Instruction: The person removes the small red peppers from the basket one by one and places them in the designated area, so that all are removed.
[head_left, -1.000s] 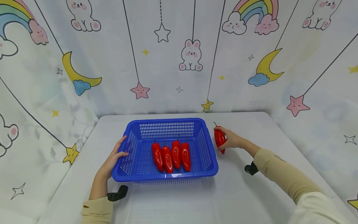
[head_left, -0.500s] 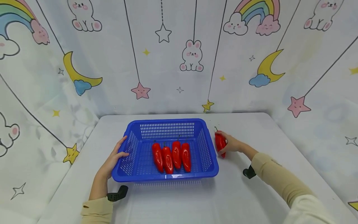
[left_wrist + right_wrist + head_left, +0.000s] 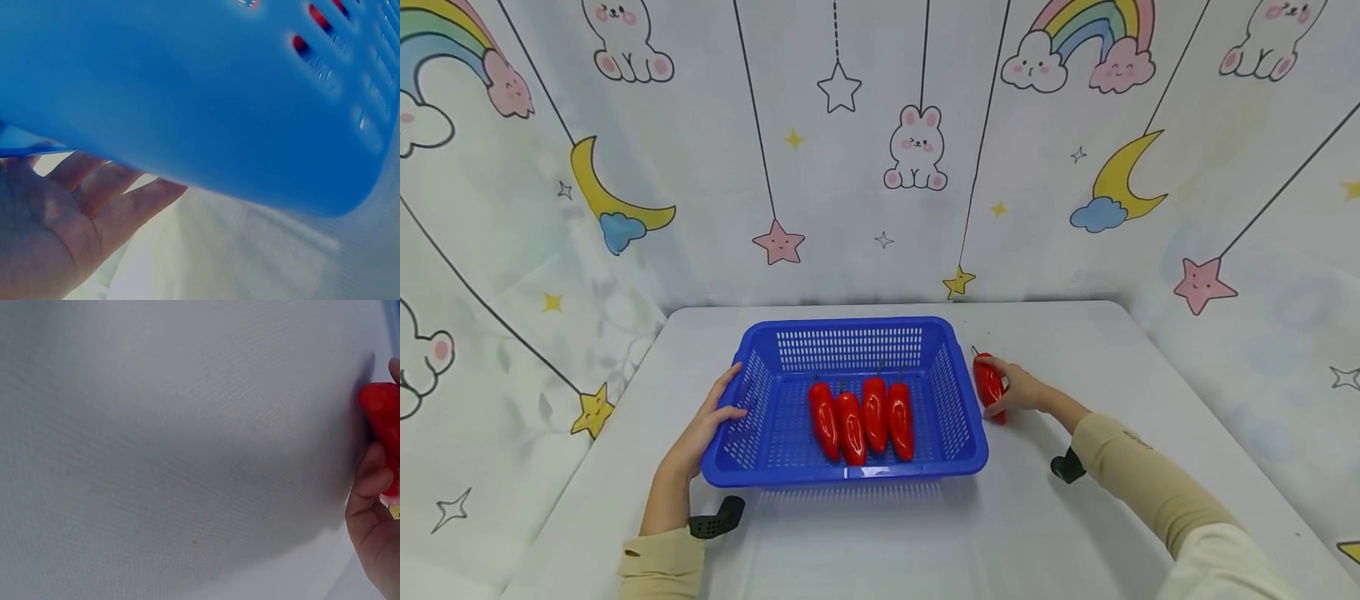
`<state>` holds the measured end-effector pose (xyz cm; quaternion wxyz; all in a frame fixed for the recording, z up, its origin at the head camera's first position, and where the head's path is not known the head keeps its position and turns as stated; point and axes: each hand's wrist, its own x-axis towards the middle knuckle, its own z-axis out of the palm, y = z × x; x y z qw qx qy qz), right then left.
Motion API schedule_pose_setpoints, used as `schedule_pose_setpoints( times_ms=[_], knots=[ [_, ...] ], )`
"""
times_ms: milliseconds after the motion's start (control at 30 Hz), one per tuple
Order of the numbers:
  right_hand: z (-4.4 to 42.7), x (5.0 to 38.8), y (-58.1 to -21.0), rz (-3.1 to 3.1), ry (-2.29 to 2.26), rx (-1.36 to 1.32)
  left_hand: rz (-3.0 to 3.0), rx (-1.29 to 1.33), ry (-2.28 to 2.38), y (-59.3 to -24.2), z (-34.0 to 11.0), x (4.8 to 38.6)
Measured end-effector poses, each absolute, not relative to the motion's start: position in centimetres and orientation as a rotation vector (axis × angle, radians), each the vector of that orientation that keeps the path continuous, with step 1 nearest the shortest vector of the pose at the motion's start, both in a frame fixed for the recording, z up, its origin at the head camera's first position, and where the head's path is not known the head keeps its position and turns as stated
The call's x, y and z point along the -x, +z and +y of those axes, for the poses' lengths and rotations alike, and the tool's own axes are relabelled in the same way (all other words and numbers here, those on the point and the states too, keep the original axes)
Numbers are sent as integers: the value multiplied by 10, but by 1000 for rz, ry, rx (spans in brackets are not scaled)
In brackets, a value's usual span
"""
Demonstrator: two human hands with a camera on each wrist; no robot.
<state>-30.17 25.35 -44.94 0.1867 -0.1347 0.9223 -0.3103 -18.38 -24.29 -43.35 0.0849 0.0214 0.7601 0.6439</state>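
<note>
In the head view, a blue plastic basket (image 3: 857, 472) with slotted walls stands on the white table. Several glossy red chili peppers (image 3: 851, 429) lie side by side inside it, stems pointing to the far side. My left hand (image 3: 694, 433) grips the basket's left rim, with the thumb over the edge. From the left wrist, the fingers of that hand (image 3: 75, 219) show against the outside of the basket (image 3: 187, 106). Just right of the basket, my right hand (image 3: 1021, 390) holds another red chili pepper (image 3: 987, 382) between thumb and fingers, low over the table. The right wrist view shows only part of this pepper (image 3: 382, 403).
The white table (image 3: 865, 550) reaches back to a cloth backdrop (image 3: 850, 192) printed with rabbits, moons and stars. Black wrist devices (image 3: 717, 518) sit at both cuffs.
My right hand has moved slightly toward me with the chili pepper, staying by the basket's right side. The left hand, the basket and the peppers in it have stayed put.
</note>
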Motion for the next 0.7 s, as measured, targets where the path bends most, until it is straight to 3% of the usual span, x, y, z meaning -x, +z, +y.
schedule_pose_setpoints(
  times_ms=[700],
  knots=[
    [264,298,-443,2721,-811,402,2272,-61,1918,-436,-243,185]
  ],
)
